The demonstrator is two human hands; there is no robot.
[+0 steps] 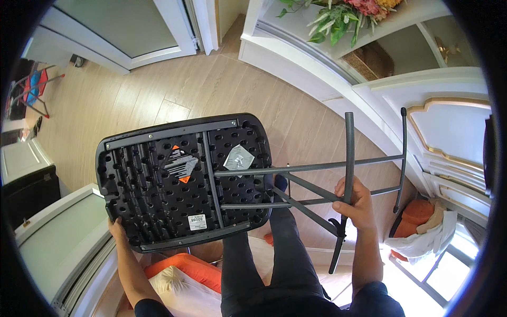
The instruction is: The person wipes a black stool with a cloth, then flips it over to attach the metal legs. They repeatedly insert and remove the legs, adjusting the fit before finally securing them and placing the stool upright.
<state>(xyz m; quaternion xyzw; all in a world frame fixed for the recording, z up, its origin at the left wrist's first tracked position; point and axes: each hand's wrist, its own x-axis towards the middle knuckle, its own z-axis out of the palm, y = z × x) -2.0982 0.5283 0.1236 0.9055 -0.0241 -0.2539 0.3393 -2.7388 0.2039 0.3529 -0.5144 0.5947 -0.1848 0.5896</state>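
Table [191, 194], 3 labels [198, 222], 2 gripping hands [117, 230] [355, 205]

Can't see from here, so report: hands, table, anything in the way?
Left hand holds black folding table; right hand grips leg crossbar. Underside toward camera. Nothing visibly blocking; white cabinet at right.

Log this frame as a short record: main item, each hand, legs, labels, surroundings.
Main item: black folding table, underside facing the camera
Left hand: holding the table's rim near its lower-left corner
Right hand: closed around a grey leg bar
Legs: extending right, past the tabletop
Labels: orange-tipped diamond, silver diamond, white rectangle
Surroundings: wood-look floor, flowers upper right
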